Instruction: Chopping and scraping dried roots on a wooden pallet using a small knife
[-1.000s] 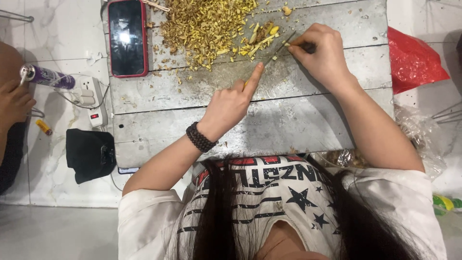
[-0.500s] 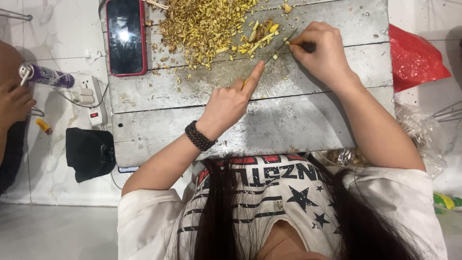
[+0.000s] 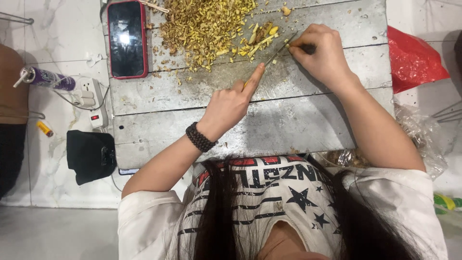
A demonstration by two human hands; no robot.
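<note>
Chopping step under way, by look of it. Your right hand (image 3: 323,57) grips knife (image 3: 276,52) handle, fist closed, blade angled over yellow-green stem pieces (image 3: 257,39) on grey plank desk (image 3: 288,120). Left hand (image 3: 228,107) loosely curled, forefinger on blade tip. Chopped pile (image 3: 202,26) beside red-cased phone (image 3: 126,38). Next cut likely needs forefinger kept off edge.
</note>
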